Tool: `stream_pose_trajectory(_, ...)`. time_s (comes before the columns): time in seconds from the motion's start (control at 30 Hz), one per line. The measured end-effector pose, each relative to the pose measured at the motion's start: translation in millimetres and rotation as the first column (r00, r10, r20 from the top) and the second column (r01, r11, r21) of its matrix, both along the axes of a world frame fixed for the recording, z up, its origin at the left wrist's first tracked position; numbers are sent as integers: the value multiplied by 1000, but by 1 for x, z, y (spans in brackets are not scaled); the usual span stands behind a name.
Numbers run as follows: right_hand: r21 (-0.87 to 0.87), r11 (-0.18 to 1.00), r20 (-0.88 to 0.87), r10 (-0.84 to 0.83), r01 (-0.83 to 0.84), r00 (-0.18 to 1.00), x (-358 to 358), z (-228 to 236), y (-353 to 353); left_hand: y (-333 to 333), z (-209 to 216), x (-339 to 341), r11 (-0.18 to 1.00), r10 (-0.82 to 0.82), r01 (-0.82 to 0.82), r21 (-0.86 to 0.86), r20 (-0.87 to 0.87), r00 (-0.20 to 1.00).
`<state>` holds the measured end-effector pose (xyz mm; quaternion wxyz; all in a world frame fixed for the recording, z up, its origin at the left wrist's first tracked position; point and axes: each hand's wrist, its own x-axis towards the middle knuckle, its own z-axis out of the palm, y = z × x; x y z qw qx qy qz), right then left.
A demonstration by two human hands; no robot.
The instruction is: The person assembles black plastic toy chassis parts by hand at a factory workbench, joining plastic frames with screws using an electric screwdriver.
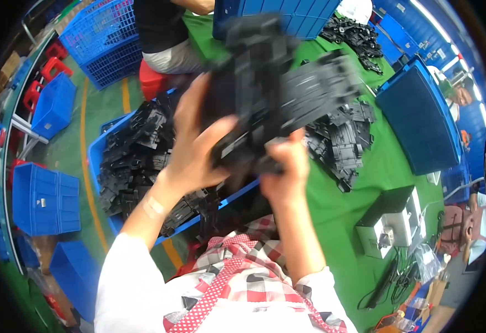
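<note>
Both my hands are raised in front of me around a bunch of black moulded plastic parts [254, 83], blurred by motion. My left hand [196, 136] grips them from the left side, fingers partly behind them. On the lower right edge, my right hand [288, 164] is closed with the thumb pressed against them. How many pieces are held I cannot tell. Below and left of my left hand stands a blue crate [96, 161] heaped with similar black parts [143, 133]. A loose pile of black parts [343, 139] lies on the green-covered table [332, 222] beyond my right hand.
A blue bin [420, 116] stands at the table's right, with a white and grey box-shaped device [390, 222] nearer. Another black pile [354, 39] lies far back. Across the table sits a person [162, 33] on a red stool [151, 80]. Blue crates [46, 198] line the left floor.
</note>
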<state>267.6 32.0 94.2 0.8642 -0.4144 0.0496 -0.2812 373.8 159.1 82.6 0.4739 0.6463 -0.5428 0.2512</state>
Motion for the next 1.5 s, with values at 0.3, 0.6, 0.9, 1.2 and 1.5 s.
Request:
stream_pose_trajectory(0.3, -710, 583, -254, -735, 395, 629, -94, 3, -161, -65, 14, 49, 949, -221, 191, 249, 95, 971)
stream_pose_trajectory(0.6, -995, 87, -88, -585, -46, 806, -145, -64, -35, 157, -171, -96, 515, 362, 636, 575, -818, 447)
stream_pose_trajectory(0.9, -969, -103, -120, -600, -226, 791, -144, -98, -35, 157, -255, -148, 667, 388, 330, 668, -689, 612)
stream_pose_trajectory(1.2, -972, -105, -105, -605, -210, 789, -144, -101, -39, 170, -216, -118, 881, 369, -206, 425, -346, 863)
stream_pose_trajectory(1.5, -981, -121, -50, -589, -149, 806, -143, -98, -35, 192, -205, -124, 883, 368, -263, 389, -224, 902)
